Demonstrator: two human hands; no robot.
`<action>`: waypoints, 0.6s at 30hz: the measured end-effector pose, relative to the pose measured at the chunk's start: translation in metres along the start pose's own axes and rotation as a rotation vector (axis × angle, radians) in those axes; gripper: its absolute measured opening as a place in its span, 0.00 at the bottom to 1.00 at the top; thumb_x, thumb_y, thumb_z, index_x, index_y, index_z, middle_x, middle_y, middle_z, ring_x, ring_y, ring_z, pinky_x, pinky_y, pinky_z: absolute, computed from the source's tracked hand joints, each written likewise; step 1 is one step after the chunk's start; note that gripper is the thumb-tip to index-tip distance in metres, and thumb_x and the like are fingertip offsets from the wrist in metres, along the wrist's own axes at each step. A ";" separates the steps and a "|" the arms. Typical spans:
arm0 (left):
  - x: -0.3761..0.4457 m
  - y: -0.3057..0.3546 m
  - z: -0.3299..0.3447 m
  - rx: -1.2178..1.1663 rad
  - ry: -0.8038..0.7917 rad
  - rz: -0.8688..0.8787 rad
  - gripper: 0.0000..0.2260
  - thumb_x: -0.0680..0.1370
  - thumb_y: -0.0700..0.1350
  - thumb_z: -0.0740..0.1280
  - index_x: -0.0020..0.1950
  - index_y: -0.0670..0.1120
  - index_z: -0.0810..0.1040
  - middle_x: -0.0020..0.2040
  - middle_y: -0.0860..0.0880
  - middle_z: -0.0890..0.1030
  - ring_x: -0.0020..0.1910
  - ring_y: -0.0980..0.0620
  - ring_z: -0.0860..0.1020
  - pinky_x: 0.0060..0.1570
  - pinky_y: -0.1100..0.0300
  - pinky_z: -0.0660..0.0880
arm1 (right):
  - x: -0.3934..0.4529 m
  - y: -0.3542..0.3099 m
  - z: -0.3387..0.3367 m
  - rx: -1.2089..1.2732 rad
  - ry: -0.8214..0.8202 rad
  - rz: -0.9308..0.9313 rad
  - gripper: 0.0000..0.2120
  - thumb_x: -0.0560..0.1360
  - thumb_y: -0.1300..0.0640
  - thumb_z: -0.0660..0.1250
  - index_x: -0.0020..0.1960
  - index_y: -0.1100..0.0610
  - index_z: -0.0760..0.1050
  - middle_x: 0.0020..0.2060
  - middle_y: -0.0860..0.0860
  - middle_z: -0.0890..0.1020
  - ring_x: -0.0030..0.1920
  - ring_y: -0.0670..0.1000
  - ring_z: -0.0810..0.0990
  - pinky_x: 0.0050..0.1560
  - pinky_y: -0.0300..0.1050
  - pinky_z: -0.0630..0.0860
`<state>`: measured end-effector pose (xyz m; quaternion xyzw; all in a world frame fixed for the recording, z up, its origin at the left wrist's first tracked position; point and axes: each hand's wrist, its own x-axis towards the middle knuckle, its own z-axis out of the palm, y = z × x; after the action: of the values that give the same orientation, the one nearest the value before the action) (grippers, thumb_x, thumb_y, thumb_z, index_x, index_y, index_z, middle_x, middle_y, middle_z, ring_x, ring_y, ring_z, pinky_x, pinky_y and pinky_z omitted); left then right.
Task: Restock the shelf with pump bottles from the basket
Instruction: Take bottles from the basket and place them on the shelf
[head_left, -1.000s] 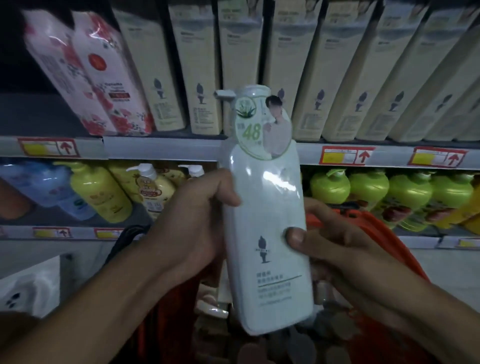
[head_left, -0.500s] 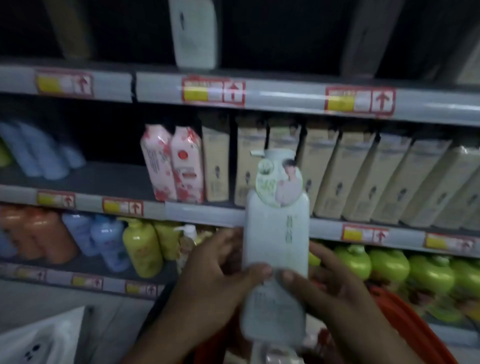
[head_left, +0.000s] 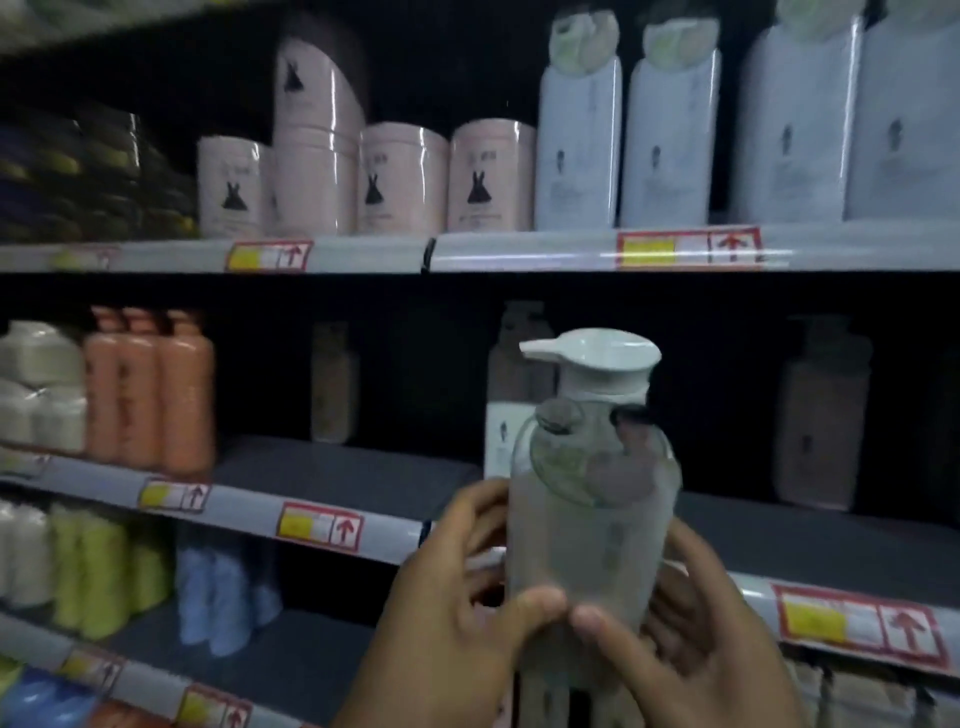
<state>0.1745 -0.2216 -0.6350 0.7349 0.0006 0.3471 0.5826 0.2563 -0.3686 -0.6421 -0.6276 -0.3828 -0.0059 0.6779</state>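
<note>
Head view: left hand (head_left: 457, 587) and right hand (head_left: 691, 623) gripping upright bottle (head_left: 592, 525), thumbs meeting near, before shelf (head_left: 343, 473).

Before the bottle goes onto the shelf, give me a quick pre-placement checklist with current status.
1. Grip: left hand and right hand both hold the pump bottle, thumbs on its front: ok.
2. Bottle upright, pump head on top: ok.
3. Free space: bare middle shelf just left of the bottle: ok.
4. Matching stock: white bottles stand on the upper shelf; whether this one matches: cannot tell.
5. Dim bottle at the shelf back, collision risk: cannot tell.
</note>
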 end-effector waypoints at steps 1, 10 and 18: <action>0.014 0.002 -0.005 0.025 0.022 0.016 0.28 0.71 0.33 0.76 0.60 0.60 0.74 0.58 0.63 0.83 0.56 0.62 0.82 0.52 0.66 0.79 | 0.015 -0.003 0.002 -0.031 -0.010 -0.062 0.35 0.60 0.63 0.83 0.52 0.28 0.77 0.47 0.39 0.87 0.50 0.40 0.85 0.50 0.36 0.80; 0.106 -0.016 -0.043 0.099 0.352 0.075 0.24 0.72 0.30 0.73 0.63 0.49 0.71 0.55 0.52 0.83 0.49 0.61 0.83 0.41 0.71 0.78 | 0.157 0.011 0.040 -0.313 -0.179 -0.293 0.31 0.69 0.53 0.77 0.66 0.36 0.68 0.58 0.41 0.79 0.57 0.39 0.79 0.56 0.41 0.79; 0.148 -0.038 -0.035 0.260 0.173 -0.021 0.23 0.78 0.38 0.70 0.69 0.57 0.69 0.59 0.59 0.79 0.54 0.61 0.79 0.41 0.71 0.78 | 0.173 0.049 0.030 -0.162 -0.138 -0.050 0.23 0.71 0.50 0.77 0.58 0.35 0.70 0.52 0.40 0.81 0.50 0.38 0.82 0.43 0.31 0.79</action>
<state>0.2846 -0.1195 -0.5896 0.7715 0.1033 0.4000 0.4839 0.3871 -0.2505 -0.5950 -0.6696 -0.4425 -0.0106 0.5965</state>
